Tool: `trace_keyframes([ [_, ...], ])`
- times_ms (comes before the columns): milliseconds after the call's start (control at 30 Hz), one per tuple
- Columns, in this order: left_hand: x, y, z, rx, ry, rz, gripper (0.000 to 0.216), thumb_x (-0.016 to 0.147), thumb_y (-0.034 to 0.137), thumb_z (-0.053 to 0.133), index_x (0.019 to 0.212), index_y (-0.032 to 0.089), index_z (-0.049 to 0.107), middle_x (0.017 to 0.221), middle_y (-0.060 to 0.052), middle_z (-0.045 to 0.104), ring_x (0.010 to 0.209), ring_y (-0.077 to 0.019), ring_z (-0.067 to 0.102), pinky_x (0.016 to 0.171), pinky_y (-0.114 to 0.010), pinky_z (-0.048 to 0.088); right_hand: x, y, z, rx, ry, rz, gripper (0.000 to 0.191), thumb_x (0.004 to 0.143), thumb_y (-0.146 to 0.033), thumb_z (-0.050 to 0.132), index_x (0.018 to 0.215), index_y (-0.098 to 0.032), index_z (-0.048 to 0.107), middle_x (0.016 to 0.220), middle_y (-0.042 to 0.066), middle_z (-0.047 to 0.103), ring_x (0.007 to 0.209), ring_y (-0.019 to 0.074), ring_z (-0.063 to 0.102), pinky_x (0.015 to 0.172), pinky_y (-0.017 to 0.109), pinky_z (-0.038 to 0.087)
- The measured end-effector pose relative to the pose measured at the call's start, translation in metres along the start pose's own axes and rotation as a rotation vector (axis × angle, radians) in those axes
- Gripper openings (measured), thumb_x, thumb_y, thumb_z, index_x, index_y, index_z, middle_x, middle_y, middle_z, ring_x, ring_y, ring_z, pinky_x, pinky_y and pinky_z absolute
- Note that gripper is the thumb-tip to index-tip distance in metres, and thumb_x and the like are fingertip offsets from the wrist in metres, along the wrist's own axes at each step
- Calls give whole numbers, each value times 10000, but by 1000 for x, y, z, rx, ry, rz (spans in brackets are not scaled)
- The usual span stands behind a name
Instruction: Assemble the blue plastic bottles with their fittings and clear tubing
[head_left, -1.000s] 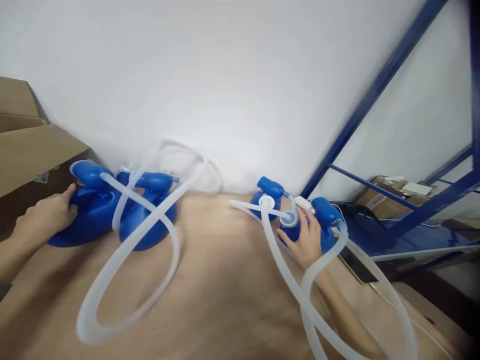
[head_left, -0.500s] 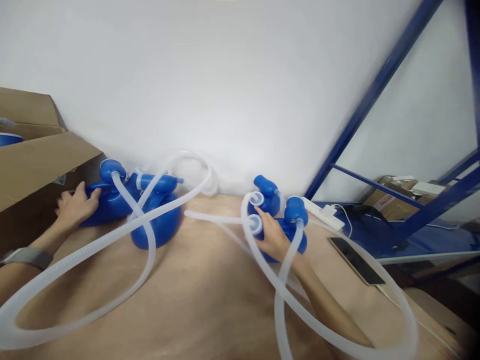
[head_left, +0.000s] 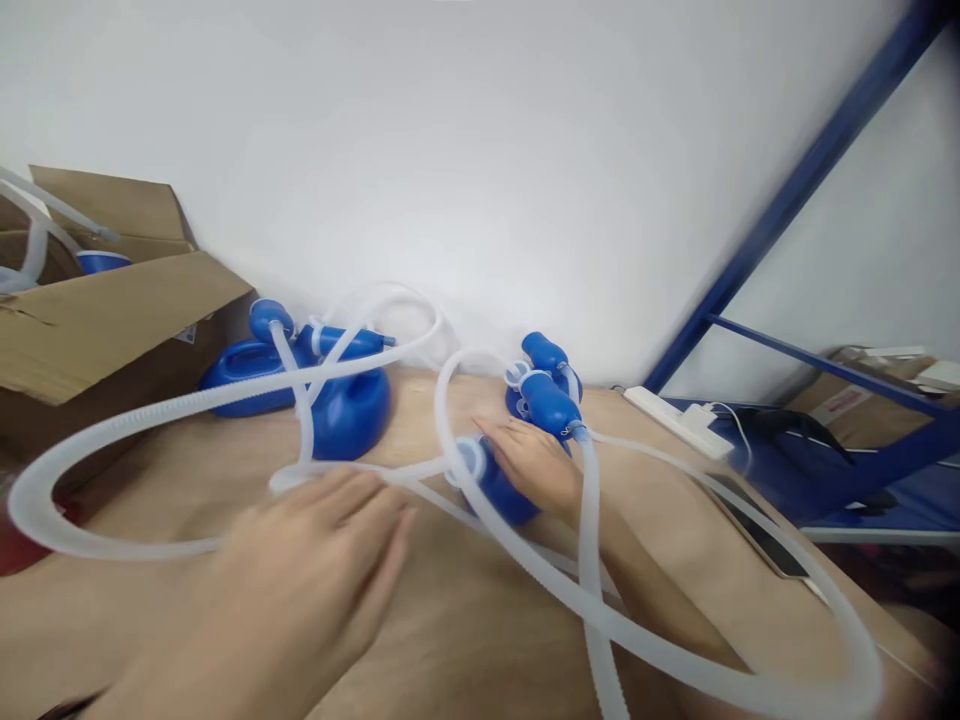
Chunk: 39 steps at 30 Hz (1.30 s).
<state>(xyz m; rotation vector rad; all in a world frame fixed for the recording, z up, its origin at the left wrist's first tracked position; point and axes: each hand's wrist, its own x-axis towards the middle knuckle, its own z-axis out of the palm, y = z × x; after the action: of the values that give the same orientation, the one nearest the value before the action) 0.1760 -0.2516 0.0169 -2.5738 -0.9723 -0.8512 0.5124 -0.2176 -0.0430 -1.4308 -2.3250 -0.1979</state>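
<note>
My right hand (head_left: 536, 465) lies along a blue plastic jug (head_left: 504, 495) with a clear ring at its mouth, fingers wrapped over its upper side; part of the jug is hidden under the hand. Blurred by motion, my left hand (head_left: 315, 560) hangs over the near table, short of a pale hose (head_left: 154, 400); its finger closure is unclear. Right beside my right hand, a blue bulb-shaped head (head_left: 551, 402) joins another translucent hose (head_left: 590, 520). More blue jugs (head_left: 352, 410) with hoses sit at the back left, away from both hands.
An open cardboard box (head_left: 112, 330) with blue parts and hoses stands at the left. A phone (head_left: 757, 525) and a white power strip (head_left: 679, 422) lie at the right, near a blue metal frame (head_left: 810, 190). A white wall (head_left: 465, 170) closes off the back.
My left hand has left the back-left jug and come toward me and to the right. My right hand has shifted its jug leftward, apart from the others. The view has turned left.
</note>
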Motion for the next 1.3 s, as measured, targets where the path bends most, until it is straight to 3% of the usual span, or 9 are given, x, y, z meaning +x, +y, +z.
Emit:
trace_keyframes([
  [100, 42, 37, 53, 153, -98, 119, 276, 1032, 212, 512, 1133, 168, 765, 1178, -157, 761, 1079, -348, 715, 935, -531, 601, -2, -6, 12, -60, 59, 15, 515, 1093, -168, 338, 1544, -180, 586, 1251, 133, 804, 1184, 284, 757, 1160, 545, 538],
  [200, 70, 36, 74, 260, -110, 132, 386, 1009, 127, 514, 1347, 137, 699, 1372, -201, 702, 1284, -396, 644, 1137, -653, 466, -3, -6, 23, -29, 122, 7, 540, 1085, -163, 340, 1592, -180, 525, 1376, 147, 757, 1344, 299, 677, 1212, 590, 472],
  [300, 85, 27, 72, 229, -150, 197, 414, 991, 85, 509, 1355, 139, 700, 1289, -192, 741, 1232, -385, 679, 1143, -656, 454, -1, -5, 27, 39, 72, -64, 630, 1058, -172, 386, 1686, -136, 356, 1476, 173, 693, 1462, 297, 583, 1208, 566, 470],
  [367, 92, 25, 68, 167, -285, 206, 294, 1030, 165, 525, 1216, 130, 750, 1112, -182, 780, 1050, -370, 742, 987, -577, 562, 1, -5, 30, 72, 19, -116, 656, 1050, -187, 413, 1696, -119, 322, 1512, 182, 664, 1485, 287, 559, 1202, 545, 468],
  [533, 99, 26, 71, 66, -560, 150, 254, 1035, 151, 515, 957, 146, 756, 912, -141, 768, 759, -334, 749, 613, -417, 544, 3, -17, 46, 23, 198, -195, 478, 1041, -128, 428, 1466, -175, 641, 1260, 134, 803, 1274, 272, 704, 1099, 488, 519],
  [667, 104, 15, 74, -12, -610, 144, 271, 977, 72, 506, 958, 181, 753, 960, -113, 780, 820, -326, 766, 614, -390, 524, 5, -34, 43, -70, 343, -237, 435, 1063, -95, 365, 1313, -128, 718, 1164, 153, 816, 1146, 277, 743, 965, 453, 555],
  [800, 109, 16, 75, -62, -677, 29, 231, 916, 103, 559, 1005, 185, 755, 1031, -122, 786, 906, -341, 771, 691, -405, 557, 9, -47, 29, -130, 259, -263, 421, 1093, -95, 340, 1304, -82, 705, 1142, 179, 811, 1116, 276, 754, 886, 415, 565],
  [1067, 101, 25, 91, -73, -559, -71, 232, 936, 145, 516, 961, 159, 746, 976, -170, 773, 882, -368, 763, 701, -436, 585, 2, -55, 25, -46, 199, -141, 457, 1084, -84, 358, 1480, -85, 587, 1321, 205, 761, 1271, 310, 718, 1026, 500, 594],
  [1300, 96, 19, 98, -42, -493, 87, 246, 948, 70, 514, 1067, 150, 713, 979, -153, 770, 876, -310, 764, 670, -354, 574, -17, -51, 38, 4, 236, -81, 537, 1036, -185, 513, 1568, -120, 484, 1574, 220, 594, 1529, 331, 523, 1177, 561, 547],
])
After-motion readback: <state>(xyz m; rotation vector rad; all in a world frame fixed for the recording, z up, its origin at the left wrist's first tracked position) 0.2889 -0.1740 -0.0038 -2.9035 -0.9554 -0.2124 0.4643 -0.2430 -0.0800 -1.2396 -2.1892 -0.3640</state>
